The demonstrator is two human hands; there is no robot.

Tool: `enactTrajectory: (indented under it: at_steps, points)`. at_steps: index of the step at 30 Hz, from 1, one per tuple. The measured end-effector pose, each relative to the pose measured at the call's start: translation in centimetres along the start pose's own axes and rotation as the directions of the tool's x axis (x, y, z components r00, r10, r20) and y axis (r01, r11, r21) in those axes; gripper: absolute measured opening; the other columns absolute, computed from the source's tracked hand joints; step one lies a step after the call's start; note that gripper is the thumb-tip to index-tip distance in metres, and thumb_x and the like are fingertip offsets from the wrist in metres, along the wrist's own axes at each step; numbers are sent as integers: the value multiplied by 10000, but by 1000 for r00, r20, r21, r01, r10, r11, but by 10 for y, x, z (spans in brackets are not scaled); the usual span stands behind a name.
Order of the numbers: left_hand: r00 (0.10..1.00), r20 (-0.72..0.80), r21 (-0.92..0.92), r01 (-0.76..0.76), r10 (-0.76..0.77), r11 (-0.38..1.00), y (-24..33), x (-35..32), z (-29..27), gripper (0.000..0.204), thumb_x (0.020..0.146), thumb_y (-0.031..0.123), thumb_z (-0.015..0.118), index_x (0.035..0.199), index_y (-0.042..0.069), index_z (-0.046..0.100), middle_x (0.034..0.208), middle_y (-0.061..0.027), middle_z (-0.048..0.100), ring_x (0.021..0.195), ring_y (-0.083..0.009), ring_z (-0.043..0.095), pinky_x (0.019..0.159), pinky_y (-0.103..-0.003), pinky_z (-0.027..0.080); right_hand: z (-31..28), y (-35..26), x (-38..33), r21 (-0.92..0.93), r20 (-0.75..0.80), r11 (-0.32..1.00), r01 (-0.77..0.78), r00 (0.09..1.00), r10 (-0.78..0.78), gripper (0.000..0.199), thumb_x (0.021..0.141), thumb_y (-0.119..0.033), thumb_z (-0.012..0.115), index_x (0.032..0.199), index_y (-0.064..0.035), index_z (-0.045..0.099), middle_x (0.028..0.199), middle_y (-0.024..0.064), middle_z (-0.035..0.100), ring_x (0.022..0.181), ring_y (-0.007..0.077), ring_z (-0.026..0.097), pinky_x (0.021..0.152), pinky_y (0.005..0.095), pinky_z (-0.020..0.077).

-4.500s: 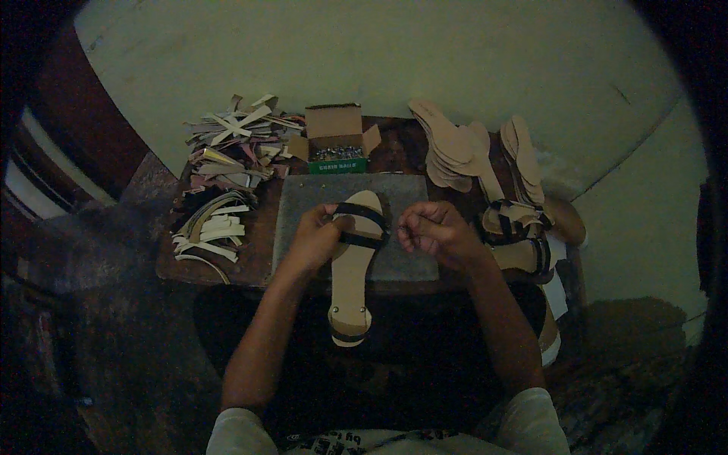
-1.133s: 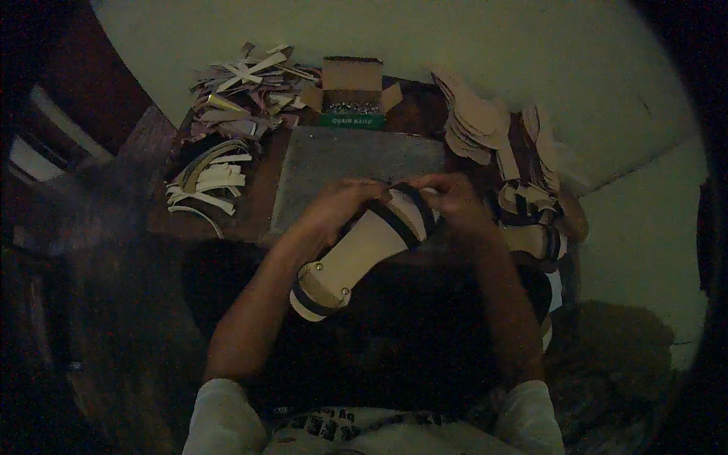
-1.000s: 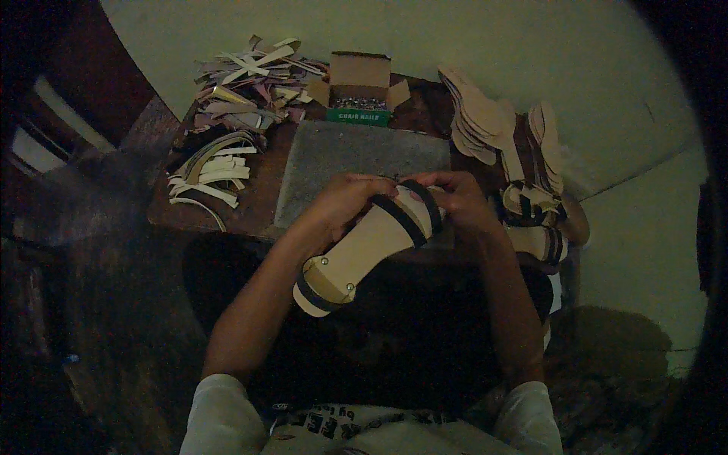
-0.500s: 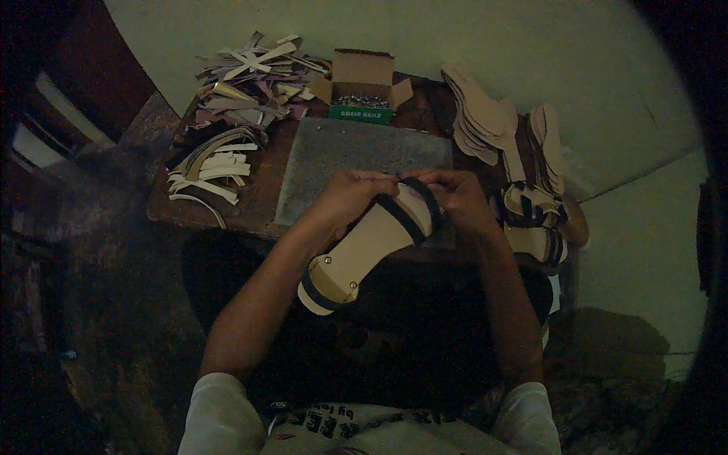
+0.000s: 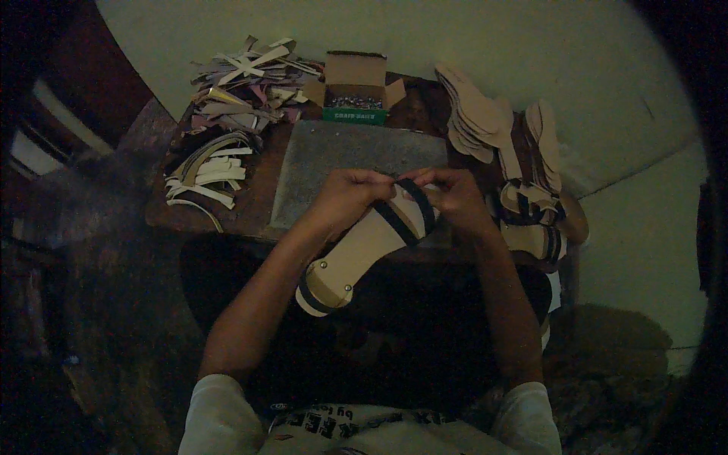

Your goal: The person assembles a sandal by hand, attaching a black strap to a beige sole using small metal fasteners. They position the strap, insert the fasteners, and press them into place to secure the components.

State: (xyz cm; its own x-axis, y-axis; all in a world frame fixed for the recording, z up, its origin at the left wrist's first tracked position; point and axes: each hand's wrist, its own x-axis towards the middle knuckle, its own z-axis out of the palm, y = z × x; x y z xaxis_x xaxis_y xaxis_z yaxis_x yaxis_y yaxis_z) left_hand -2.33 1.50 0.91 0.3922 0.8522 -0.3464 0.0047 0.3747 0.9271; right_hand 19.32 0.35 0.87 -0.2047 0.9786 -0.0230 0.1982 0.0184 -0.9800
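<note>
A tan sandal point(image 5: 362, 246) with dark straps is held up in front of me, its toe end away from me and its heel end toward my lap. My left hand point(image 5: 345, 197) grips the left edge near the toe, thumb and fingers closed. At the toe's right side my right hand point(image 5: 455, 197) pinches the front dark strap point(image 5: 417, 199). The fingertips of both hands nearly meet at the strap's far end. Two round metal nail heads show by the heel strap point(image 5: 312, 297). The sandal's underside is hidden.
A grey slab point(image 5: 364, 148) lies on the wooden table point(image 5: 250, 216). Behind it stands an open green box point(image 5: 354, 114) of nails. Strap scraps point(image 5: 250, 91) and cut strips point(image 5: 216, 174) lie left. Stacked insoles point(image 5: 474, 114) and strapped sandals point(image 5: 535, 235) sit at the right.
The sandal and both hands keep almost the same hold, with a small shift of the fingers at the toe strap. The whole view has moved slightly.
</note>
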Motion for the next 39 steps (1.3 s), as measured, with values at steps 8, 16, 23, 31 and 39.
enactTrajectory:
  at_steps: [8,16,23,31,39]
  points:
    - [999,-22,83,-47,49,995,9,-10,4,191,839,119,698,996,12,707,872,-67,699,728,-127,645,655,-270,523,6,-12,-5,23,3,999,-36,999,36,237,796,-6,651,1029,14,690,1094,114,681,1020,181,630,944,315,469]
    - [981,-11,112,-189,191,976,-6,1,-1,164,792,97,711,914,-12,730,806,-63,702,708,-116,626,654,-284,511,3,-3,-3,-16,85,998,55,995,-53,283,794,36,638,1071,6,691,1042,80,699,980,166,640,918,313,487]
    - [973,3,246,-225,232,943,-2,-3,-1,139,808,93,715,922,16,740,825,-41,701,729,-108,615,677,-275,496,8,-7,-5,-18,48,999,46,998,-45,270,782,27,676,1047,-17,706,991,71,712,924,135,640,836,294,513]
    - [954,0,273,-290,301,917,-9,1,2,150,796,88,706,909,-6,736,790,-61,700,709,-115,620,661,-286,499,8,-6,-5,-51,81,999,9,997,-5,303,755,71,651,1051,13,684,1018,75,692,985,156,632,897,303,494]
    - [945,-10,355,-301,326,885,-7,-2,5,149,789,91,702,889,-15,736,778,-77,700,695,-125,623,644,-306,501,4,10,-1,-114,60,993,31,998,-24,280,770,65,654,1043,9,680,1013,68,692,972,148,638,870,301,512]
